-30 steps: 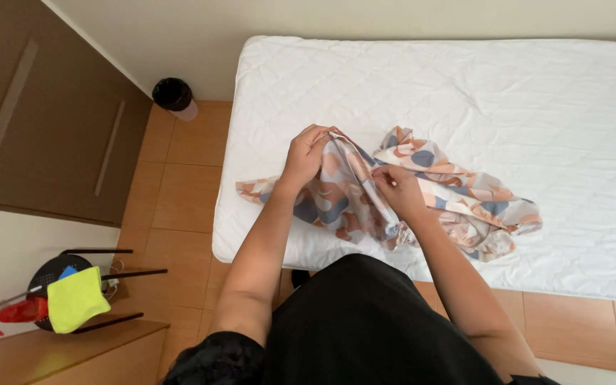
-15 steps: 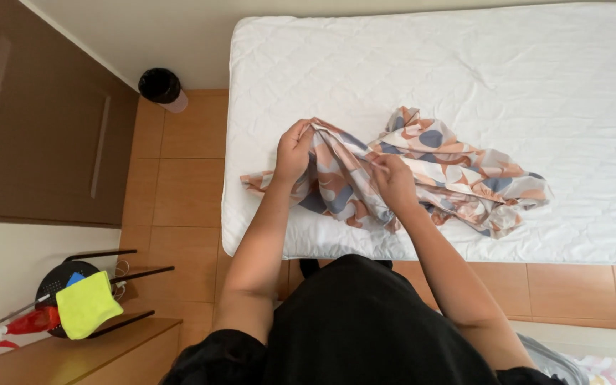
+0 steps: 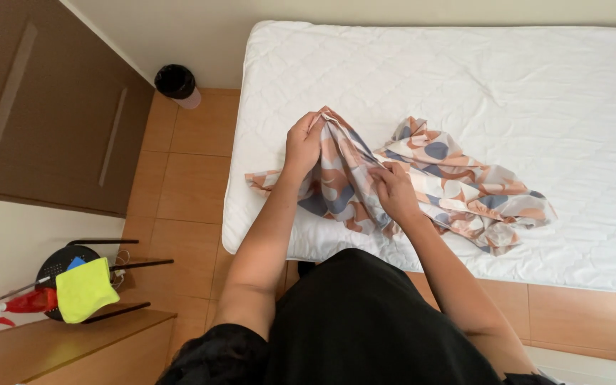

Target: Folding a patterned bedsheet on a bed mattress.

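Fingers of the right hand [image 3: 396, 191] pinched shut on a fold of the patterned cloth [image 3: 458, 187], low and close to the body; fingers of the left hand [image 3: 303, 145] curled closed around a bunched ridge of the same cloth, raised slightly off the bed. Cloth crumpled near the front edge of the white mattress [image 3: 536, 93], one corner trailing left toward the mattress side, the bulk spread out to the right. To work the fold well, probably best: keep both grips near one edge, pull apart gently until the fabric runs taut between the hands, then shake out the loose heap on the right before laying flat. Farther left, on tiled floor: a yellow rag [image 3: 84, 288] draped over a dark stool, a small black bin [image 3: 177, 82] by the wall.
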